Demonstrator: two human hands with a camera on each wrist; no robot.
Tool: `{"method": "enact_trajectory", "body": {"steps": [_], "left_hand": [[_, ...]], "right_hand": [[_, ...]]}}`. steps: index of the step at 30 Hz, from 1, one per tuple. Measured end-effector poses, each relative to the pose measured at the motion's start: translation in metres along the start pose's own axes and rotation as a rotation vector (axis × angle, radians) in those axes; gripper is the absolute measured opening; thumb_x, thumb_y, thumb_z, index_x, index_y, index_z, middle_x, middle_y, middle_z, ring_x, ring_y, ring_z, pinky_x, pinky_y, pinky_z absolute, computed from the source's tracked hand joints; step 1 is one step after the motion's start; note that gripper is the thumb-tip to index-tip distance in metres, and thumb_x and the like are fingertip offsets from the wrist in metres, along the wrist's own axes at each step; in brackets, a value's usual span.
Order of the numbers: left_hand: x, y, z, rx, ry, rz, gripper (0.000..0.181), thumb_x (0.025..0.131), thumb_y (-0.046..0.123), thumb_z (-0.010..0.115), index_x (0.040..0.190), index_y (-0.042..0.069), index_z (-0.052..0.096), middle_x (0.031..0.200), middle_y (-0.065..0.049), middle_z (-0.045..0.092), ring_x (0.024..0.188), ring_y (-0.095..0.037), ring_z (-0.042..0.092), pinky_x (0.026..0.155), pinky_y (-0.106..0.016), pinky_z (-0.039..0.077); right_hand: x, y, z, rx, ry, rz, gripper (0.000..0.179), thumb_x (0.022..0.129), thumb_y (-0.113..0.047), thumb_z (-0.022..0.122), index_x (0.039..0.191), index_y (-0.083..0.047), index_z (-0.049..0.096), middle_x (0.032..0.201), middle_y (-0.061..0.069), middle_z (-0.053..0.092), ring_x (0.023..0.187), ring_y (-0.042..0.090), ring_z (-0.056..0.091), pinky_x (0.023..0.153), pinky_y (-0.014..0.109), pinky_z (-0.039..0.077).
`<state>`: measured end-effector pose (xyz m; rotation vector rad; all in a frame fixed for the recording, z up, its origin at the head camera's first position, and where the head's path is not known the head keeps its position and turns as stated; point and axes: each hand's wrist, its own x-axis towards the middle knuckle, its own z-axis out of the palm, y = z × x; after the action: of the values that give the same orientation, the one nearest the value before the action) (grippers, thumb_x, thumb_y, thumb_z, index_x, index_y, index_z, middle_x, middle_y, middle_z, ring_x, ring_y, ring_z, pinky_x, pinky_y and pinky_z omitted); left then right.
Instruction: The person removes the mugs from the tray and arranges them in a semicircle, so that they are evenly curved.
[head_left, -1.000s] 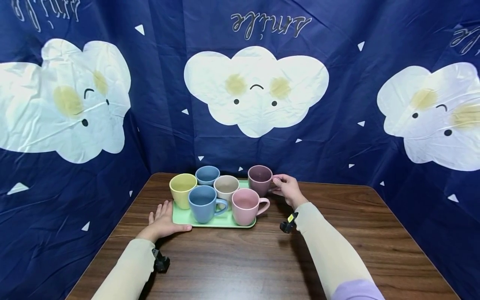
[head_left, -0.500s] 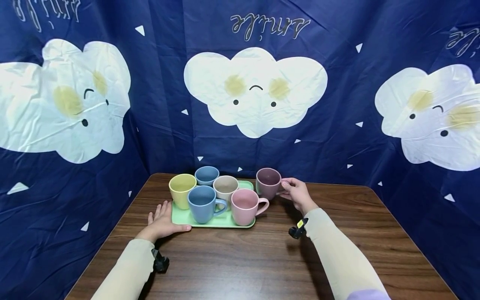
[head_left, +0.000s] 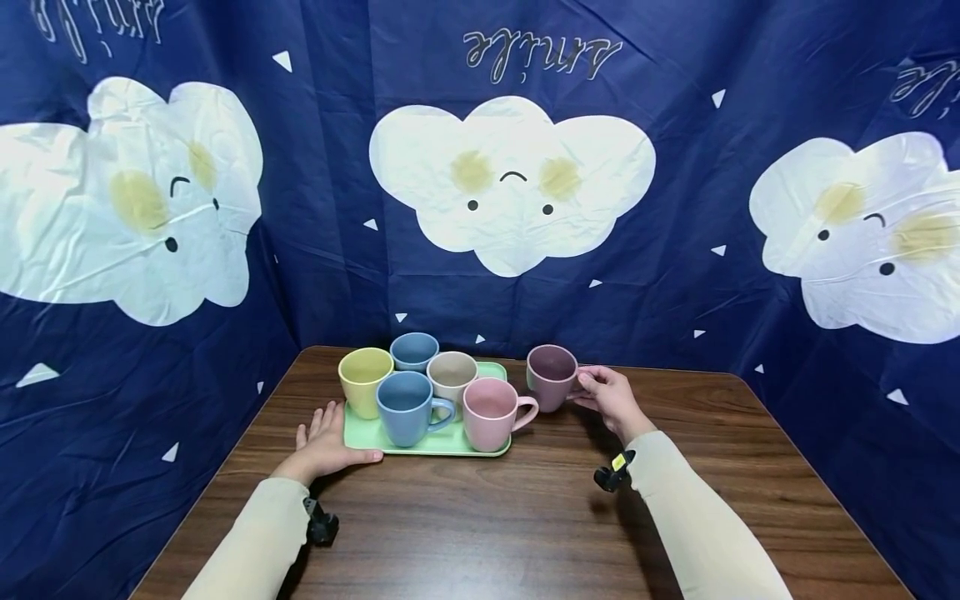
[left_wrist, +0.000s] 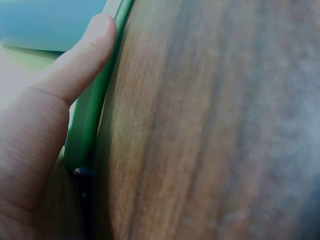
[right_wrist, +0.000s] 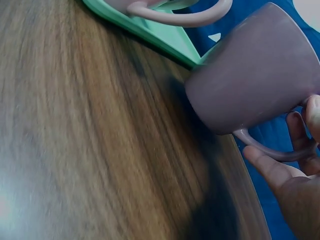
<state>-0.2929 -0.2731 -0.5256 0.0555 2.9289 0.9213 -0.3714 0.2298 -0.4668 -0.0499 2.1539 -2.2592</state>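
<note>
By its handle, my right hand (head_left: 613, 402) grips a dark purple mug (head_left: 549, 385), off the tray's right side. In the right wrist view the purple mug (right_wrist: 255, 70) appears close over the table, fingers at its handle. My left hand (head_left: 324, 447) lies at the front left corner of a light green tray (head_left: 362, 435), fingers spread along the left side. The left wrist view shows the thumb on the tray's green edge (left_wrist: 86, 132). On the tray stand a yellow mug (head_left: 363, 387), a front blue mug (head_left: 403, 412), a back blue mug (head_left: 414, 350), a beige mug (head_left: 451, 379) and a pink mug (head_left: 489, 421).
The brown wooden table (head_left: 465, 533) extends in front of the tray and to its right. A dark blue curtain (head_left: 330, 208) with white clouds hangs behind the table and along both sides. The pink mug's handle (head_left: 530, 411) sticks out past the tray's right edge.
My right hand has moved to the right and slightly nearer with the purple mug, from over the tray's back right corner to beside it. The left hand and the other mugs have stayed put.
</note>
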Motion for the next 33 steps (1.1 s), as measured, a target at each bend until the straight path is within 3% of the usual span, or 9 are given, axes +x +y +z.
{"method": "enact_trajectory", "body": {"steps": [15, 26, 33], "left_hand": [[0.0, -0.002, 0.001, 0.007, 0.011, -0.004, 0.149, 0.063, 0.079, 0.077, 0.156, -0.012, 0.004, 0.161, -0.039, 0.0, 0.147, -0.057, -0.007, 0.108, -0.075, -0.013], [0.001, -0.001, 0.002, 0.008, 0.007, 0.0, 0.149, 0.064, 0.079, 0.076, 0.156, -0.013, 0.003, 0.161, -0.039, -0.001, 0.147, -0.057, -0.008, 0.108, -0.075, -0.014], [0.005, -0.008, 0.005, 0.022, 0.023, 0.007, 0.149, 0.064, 0.081, 0.075, 0.155, -0.013, 0.004, 0.16, -0.039, 0.0, 0.147, -0.057, -0.008, 0.108, -0.075, -0.014]], "right_hand": [[-0.02, 0.008, -0.02, 0.01, -0.033, 0.017, 0.019, 0.104, -0.005, 0.054, 0.117, 0.007, 0.061, 0.092, 0.0, 0.07, 0.086, 0.028, 0.073, 0.087, 0.049, 0.058], [-0.038, 0.011, -0.037, 0.029, -0.08, 0.012, 0.014, 0.104, -0.005, 0.054, 0.111, 0.002, 0.064, 0.092, 0.0, 0.071, 0.087, 0.028, 0.073, 0.083, 0.043, 0.059], [-0.046, 0.011, -0.046, 0.041, -0.109, 0.03, 0.016, 0.105, -0.006, 0.054, 0.113, 0.004, 0.062, 0.091, 0.001, 0.072, 0.085, 0.026, 0.073, 0.083, 0.042, 0.06]]}}
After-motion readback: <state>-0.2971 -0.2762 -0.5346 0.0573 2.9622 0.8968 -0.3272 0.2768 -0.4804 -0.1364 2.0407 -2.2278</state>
